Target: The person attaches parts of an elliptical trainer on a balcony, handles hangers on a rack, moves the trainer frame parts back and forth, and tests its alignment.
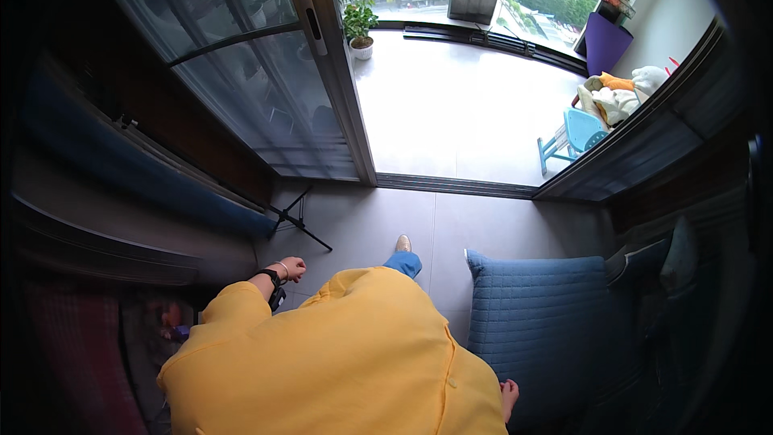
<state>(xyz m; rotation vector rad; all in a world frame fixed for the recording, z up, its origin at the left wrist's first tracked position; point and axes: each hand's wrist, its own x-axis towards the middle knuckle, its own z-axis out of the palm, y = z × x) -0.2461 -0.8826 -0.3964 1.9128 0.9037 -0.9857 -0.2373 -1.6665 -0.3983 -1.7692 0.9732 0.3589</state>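
Note:
My left hand (pixel 294 269) hangs beside my body with its fingers curled, and nothing shows in it. A pale bracelet (pixel 284 270) and a black wristband (pixel 272 278) are on that wrist. Ahead of this hand, the thin black legs of a stand (pixel 300 219) spread over the grey floor. My right hand (pixel 510 397) shows only in part at my side, next to a blue quilted seat cover (pixel 537 308); its fingers are partly hidden, and I cannot tell whether it touches the cover. My yellow shirt (pixel 338 356) fills the lower middle.
Ahead, a floor track (pixel 453 184) crosses the balcony doorway, with a glass sliding door (pixel 259 84) at its left. On the bright balcony are a potted plant (pixel 362 48), a light-blue child's chair (pixel 583 130) and plush toys (pixel 616 103). A curved television (pixel 109 241) stands left.

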